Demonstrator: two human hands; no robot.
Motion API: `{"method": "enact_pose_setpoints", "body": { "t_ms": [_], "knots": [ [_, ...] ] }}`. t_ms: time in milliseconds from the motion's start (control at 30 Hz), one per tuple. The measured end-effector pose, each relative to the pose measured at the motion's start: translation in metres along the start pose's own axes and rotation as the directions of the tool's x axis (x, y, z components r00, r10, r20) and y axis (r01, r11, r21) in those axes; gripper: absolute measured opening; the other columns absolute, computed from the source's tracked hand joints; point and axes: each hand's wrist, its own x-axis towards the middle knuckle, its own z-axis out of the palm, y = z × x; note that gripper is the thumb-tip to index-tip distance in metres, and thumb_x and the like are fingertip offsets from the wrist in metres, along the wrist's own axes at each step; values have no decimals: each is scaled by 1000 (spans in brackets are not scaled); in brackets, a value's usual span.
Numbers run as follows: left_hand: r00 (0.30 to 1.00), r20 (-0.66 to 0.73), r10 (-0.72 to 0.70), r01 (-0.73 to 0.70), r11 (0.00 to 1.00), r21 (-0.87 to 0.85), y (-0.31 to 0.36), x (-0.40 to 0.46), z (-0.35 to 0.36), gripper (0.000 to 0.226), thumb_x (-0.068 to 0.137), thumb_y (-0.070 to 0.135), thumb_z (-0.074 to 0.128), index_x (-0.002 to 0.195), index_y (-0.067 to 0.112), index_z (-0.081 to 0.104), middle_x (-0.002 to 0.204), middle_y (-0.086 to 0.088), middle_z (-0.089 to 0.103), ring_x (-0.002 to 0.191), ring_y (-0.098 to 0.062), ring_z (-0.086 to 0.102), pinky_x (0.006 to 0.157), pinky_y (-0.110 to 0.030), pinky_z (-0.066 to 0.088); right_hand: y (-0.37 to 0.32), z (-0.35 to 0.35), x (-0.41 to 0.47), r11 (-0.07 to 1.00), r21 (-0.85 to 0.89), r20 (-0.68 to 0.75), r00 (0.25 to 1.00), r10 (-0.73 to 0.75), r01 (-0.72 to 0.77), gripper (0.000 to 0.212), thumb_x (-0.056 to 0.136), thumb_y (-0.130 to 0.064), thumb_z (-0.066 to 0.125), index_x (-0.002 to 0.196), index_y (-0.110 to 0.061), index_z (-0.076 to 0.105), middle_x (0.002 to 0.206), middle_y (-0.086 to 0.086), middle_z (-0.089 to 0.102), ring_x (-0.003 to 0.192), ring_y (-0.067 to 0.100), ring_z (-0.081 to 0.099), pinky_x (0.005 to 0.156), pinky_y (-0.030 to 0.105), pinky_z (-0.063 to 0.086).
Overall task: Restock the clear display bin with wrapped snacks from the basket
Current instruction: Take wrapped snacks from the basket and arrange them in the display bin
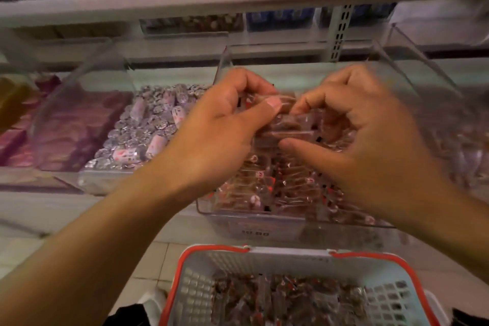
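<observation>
Both hands over the bin, gripping snacks

Left hand [225, 124] and right hand [362, 124] clutch wrapped snacks [285, 124] above the clear bin [291, 216], inside its walls; the basket [264, 254] sits at six o'clock, part-filled.

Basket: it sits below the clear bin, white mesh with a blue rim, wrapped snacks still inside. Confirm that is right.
Not quite: the head view shows the basket has a red rim, not blue. The rest stands: it sits below the clear bin, white mesh, with wrapped snacks still inside.
</observation>
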Motion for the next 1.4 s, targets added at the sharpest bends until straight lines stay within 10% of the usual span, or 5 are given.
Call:
{"method": "enact_pose_setpoints", "body": {
  "t_ms": [233,367,633,1067,1400],
  "knots": [
    [964,-155,218,-173,951,257,3,6,-10,6,97,26,54,97,31,55,84,5,68,69,-13,66,60,-34,58,3,-4,9,984,165,192,980,41,-74,26,72,-48,79,87,-32,66,79,-9,70,65,10,68,55,26,56],
    [879,187,439,-459,673,580,16,14,-38,19,100,17,47,117,22,55,95,6,66,77,-14,64,64,-38,54,11,-13,11,945,268,430,901,57,-188,31,67,-53,81,91,-37,71,78,-3,72,60,13,68,49,33,57],
    [849,506,151,-516,442,734,8,8,-43,30,92,1,59,111,21,72,118,-1,64,103,-23,65,83,-45,54,9,-9,8,975,120,575,814,84,-185,36,60,-60,79,93,-49,69,55,-18,58,39,-2,47,39,4,31],
    [839,514,-177,-483,192,854,11,6,-34,71,51,66,80,110,52,42,107,23,48,91,-6,47,84,-27,27,-1,-13,9,959,47,639,747,186,-280,37,54,-39,92,85,-45,72,64,-27,66,49,-4,62,42,6,41],
    [835,520,-184,-462,279,842,13,3,-37,61,58,55,80,110,50,48,114,19,52,96,-3,53,91,-31,34,1,4,12,822,236,760,625,177,-519,24,68,-44,74,92,-39,78,73,-15,75,56,-1,67,52,7,46]
  ]
}}
